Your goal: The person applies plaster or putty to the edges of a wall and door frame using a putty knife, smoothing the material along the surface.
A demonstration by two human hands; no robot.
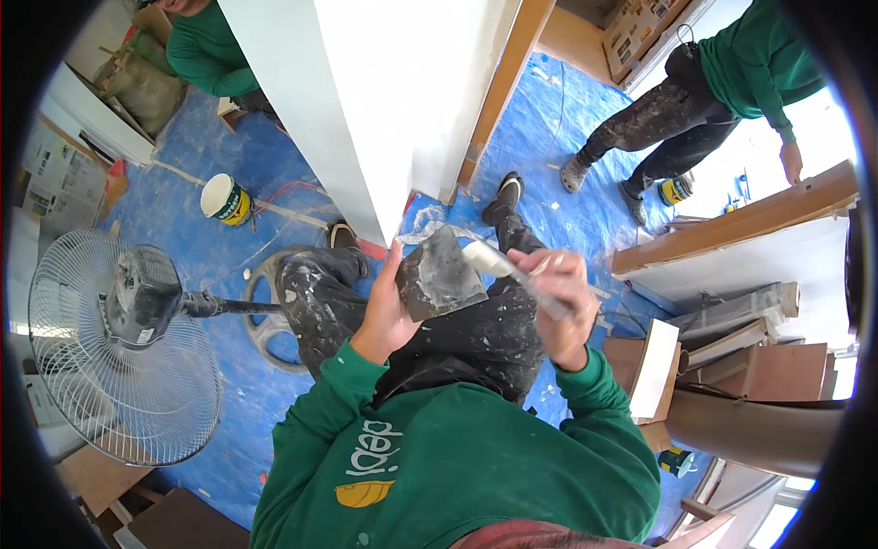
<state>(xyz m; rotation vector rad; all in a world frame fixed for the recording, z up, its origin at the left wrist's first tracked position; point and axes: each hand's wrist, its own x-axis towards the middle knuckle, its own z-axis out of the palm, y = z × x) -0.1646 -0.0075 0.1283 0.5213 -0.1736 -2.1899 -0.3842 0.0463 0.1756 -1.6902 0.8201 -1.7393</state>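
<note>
My left hand point(390, 311) is closed around the edge of a flat, squarish dark-grey plate point(445, 274) smeared with pale paste. The plate is tilted above my lap. In my right hand point(558, 302), slightly blurred, is a putty knife point(523, 277) whose end carries a white lump of paste. That end is close to the plate's upper right edge; whether they touch I cannot tell. Just beyond the plate stands the end of a white wall point(352, 137), with crumpled clear plastic sheeting point(428, 221) at its foot.
A standing fan point(128, 339) is at my left on blue floor sheeting point(192, 151). A paste bucket point(226, 200) sits farther left, another point(675, 189) at far right. One person point(208, 50) is behind the wall; another point(704, 91) stands at right. Boards point(656, 371) lean at right.
</note>
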